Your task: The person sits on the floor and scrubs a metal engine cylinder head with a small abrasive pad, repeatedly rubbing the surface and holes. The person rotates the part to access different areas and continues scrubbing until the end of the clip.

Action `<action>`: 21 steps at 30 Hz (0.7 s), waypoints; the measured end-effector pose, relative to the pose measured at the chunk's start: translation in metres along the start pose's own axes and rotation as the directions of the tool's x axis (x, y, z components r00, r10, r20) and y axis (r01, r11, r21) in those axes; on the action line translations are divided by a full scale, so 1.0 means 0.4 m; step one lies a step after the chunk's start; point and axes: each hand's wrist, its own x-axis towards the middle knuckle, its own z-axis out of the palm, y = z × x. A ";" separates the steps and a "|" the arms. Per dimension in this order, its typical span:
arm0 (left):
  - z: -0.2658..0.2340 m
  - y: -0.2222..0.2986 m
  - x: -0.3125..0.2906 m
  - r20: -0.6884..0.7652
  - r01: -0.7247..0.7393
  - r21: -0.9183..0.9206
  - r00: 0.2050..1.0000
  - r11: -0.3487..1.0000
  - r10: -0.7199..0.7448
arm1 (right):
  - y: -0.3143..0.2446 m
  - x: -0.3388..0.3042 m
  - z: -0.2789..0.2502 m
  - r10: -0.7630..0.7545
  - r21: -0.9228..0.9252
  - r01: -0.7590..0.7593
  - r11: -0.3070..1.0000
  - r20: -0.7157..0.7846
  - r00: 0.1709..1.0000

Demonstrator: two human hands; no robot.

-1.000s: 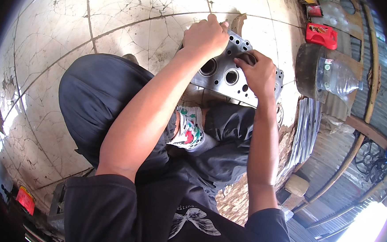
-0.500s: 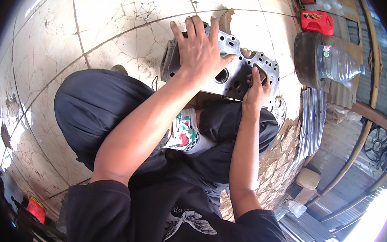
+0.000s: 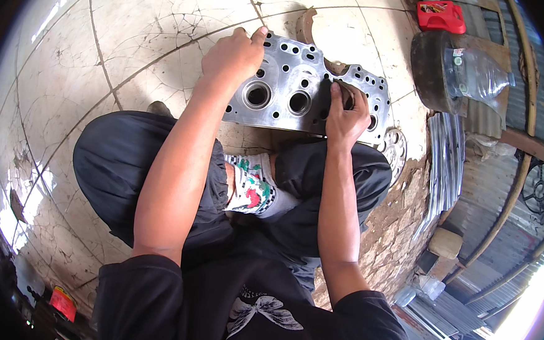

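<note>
A grey metal cylinder head (image 3: 312, 124) with round ports and several bolt holes lies in front of my crossed legs, its flat face up. My left hand (image 3: 234, 58) is closed on its left end, the thumb along the far corner and the other fingers hidden over the side. On the right part of the face rests my right hand (image 3: 348, 118), fingers bent and pressed to the metal. Something dark shows between its thumb and fingers; whether this is a held piece or an opening in the metal, I cannot make out.
A curved brown metal piece (image 3: 306, 25) lies on the cracked tile floor beyond the cylinder head. Beside my right knee is a round metal plate with holes (image 3: 395, 154). Farther right are a red plastic container (image 3: 441, 17), a clear plastic bottle (image 3: 477, 73) and corrugated sheets (image 3: 445, 162).
My left hand has gone from lying spread across the face to gripping the left end, baring the ports. The cylinder head shows more face-on, and my right hand has shifted slightly left.
</note>
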 end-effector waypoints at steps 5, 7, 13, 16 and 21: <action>-0.004 0.016 -0.010 0.038 -0.012 -0.030 0.999 0.999 0.013 | -0.063 0.003 0.027 -0.267 -0.108 0.273 0.956 0.072 0.961; -0.003 0.014 -0.008 0.052 -0.002 -0.038 0.999 0.999 0.004 | -0.075 0.001 0.031 -0.268 -0.129 0.276 0.952 0.076 0.960; 0.015 0.010 -0.012 -0.033 -0.068 -0.037 0.997 0.997 0.066 | -0.094 0.028 0.017 -0.255 -0.200 0.289 0.936 0.180 0.950; 0.008 0.016 -0.013 -0.008 -0.059 -0.057 0.998 0.997 0.058 | -0.082 0.033 0.034 -0.287 -0.148 0.304 0.941 0.127 0.949; 0.025 0.000 -0.003 -0.053 -0.072 -0.045 0.996 0.996 0.069 | -0.108 -0.068 -0.027 -0.317 -0.216 0.387 0.896 0.299 0.900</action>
